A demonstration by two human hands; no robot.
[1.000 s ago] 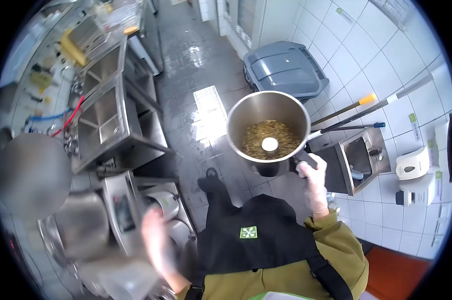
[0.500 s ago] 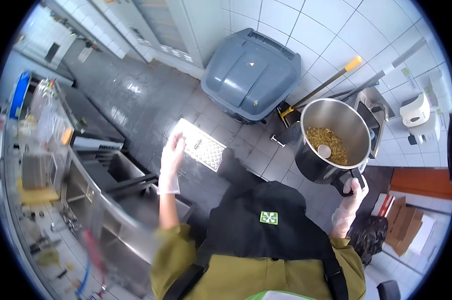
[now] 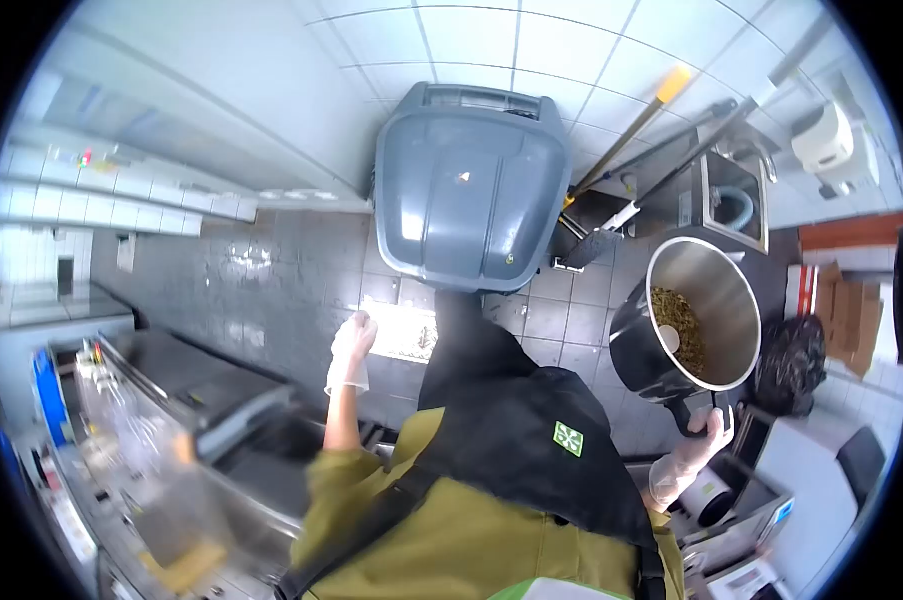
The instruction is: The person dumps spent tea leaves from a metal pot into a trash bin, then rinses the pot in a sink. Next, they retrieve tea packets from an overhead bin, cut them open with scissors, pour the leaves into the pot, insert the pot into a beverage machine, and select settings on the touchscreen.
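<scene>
My right hand [image 3: 706,438], in a clear glove, grips the black side handle of a large pot [image 3: 723,330]. Shiny dark metal forms the pot's outside and bare steel its inside. Loose greenish-brown dried flakes [image 3: 679,312] lie in the bottom around a pale round knob [image 3: 668,338]. The pot leans, its mouth facing up and to the right. My left hand [image 3: 351,347], also gloved, hangs out at the left with fingers curled in and nothing visible in them. Behind it on the floor is a bright white patterned plate [image 3: 406,335].
A grey lidded bin [image 3: 471,190] stands straight ahead against the tiled wall. Right of it lean a yellow-ended pole [image 3: 631,120] and a floor brush [image 3: 588,250]. A small steel sink [image 3: 736,205] and a black bag [image 3: 789,365] are at right. Steel counters [image 3: 241,500] line the left.
My view has turned leftward, and the bin is now nearer and straight ahead. The pot, still in my right hand, is tilted further to the right. My left hand's fingers are curled more.
</scene>
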